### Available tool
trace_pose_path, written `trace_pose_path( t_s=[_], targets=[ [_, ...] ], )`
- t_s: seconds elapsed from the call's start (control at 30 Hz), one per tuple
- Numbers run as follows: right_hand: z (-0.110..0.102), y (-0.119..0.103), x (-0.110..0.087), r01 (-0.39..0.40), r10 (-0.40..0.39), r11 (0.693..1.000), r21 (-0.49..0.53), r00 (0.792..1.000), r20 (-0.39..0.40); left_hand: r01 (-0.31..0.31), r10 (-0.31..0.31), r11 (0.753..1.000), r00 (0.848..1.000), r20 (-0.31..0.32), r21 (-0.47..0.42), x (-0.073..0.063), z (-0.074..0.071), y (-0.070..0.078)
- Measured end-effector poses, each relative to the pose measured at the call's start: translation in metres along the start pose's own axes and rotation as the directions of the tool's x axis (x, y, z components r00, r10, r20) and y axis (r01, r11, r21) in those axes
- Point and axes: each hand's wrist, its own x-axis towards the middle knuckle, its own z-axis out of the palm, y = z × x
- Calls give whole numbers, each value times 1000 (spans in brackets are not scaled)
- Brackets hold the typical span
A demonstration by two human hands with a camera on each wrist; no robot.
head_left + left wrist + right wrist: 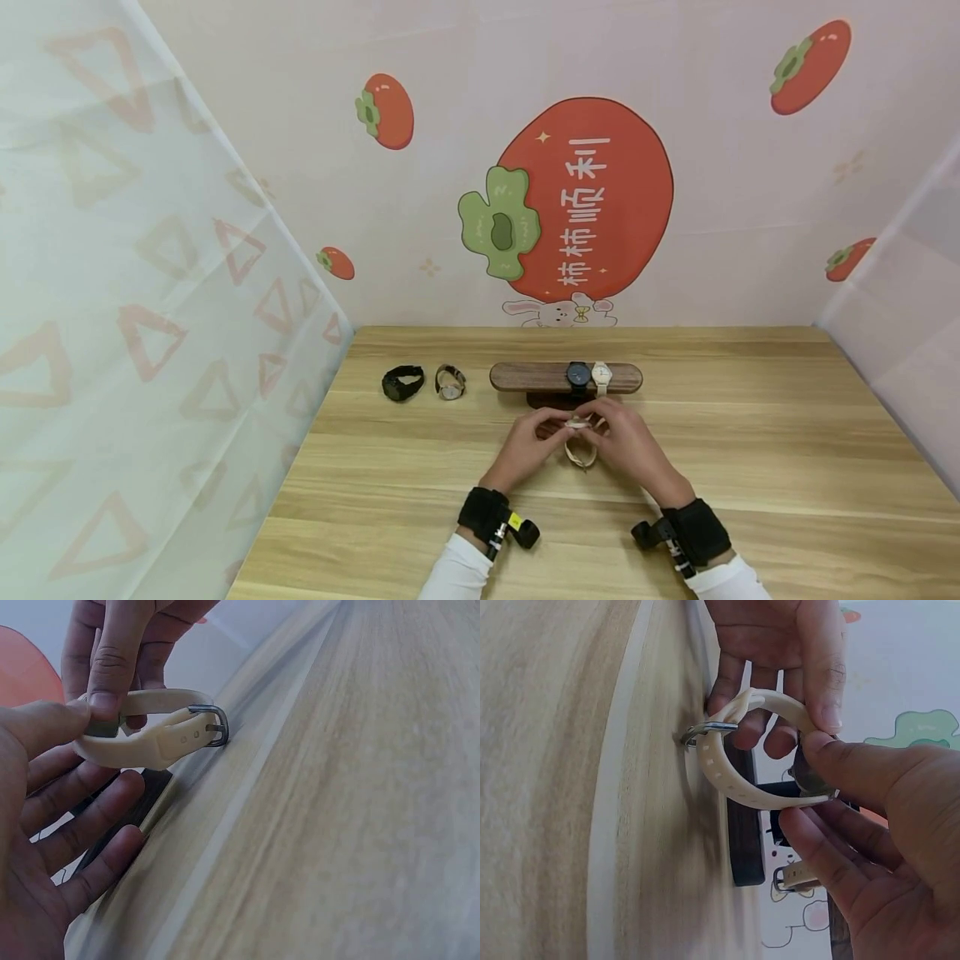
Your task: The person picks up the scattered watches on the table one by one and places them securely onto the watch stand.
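Observation:
A wristwatch with a cream strap [581,457] is held between both hands just in front of the wooden watch stand [517,377]. Its strap [731,776] is buckled into a loop, and the metal buckle [219,724] faces toward the wearer. My left hand [527,442] pinches one side of the watch case between thumb and fingers. From the other side my right hand [632,440] grips the case and strap end, thumb on top. Fingers cover much of the watch face. Two watches sit on the stand: a dark one [578,377] and a cream one [602,377].
Left of the stand, a black watch [402,383] and a watch with a dark strap and pale dial [450,383] lie on the wood-grain table [360,492]. A printed backdrop [420,200] rises behind the table's far edge, with white sheeting at both sides.

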Motion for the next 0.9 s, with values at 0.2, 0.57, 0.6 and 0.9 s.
trace_pose_path(
  t_s=[0.2, 0.57, 0.6, 0.9],
  targets=[
    [-1, 3, -1, -27, 27, 999, 27, 1000, 0, -14, 14, 1000, 1000, -22, 12, 0, 1, -1],
    [-6, 7, -2, -79, 79, 997, 2, 997, 24, -62, 61, 998, 997, -51, -10, -2, -2, 2],
    [-6, 7, -2, -78, 78, 997, 5, 997, 28, -66, 66, 998, 997, -51, -10, -2, -2, 2],
    [-11, 9, -3, -42, 38, 993, 112, 999, 39, -63, 61, 997, 996, -63, -34, -3, -3, 2]
  ],
)
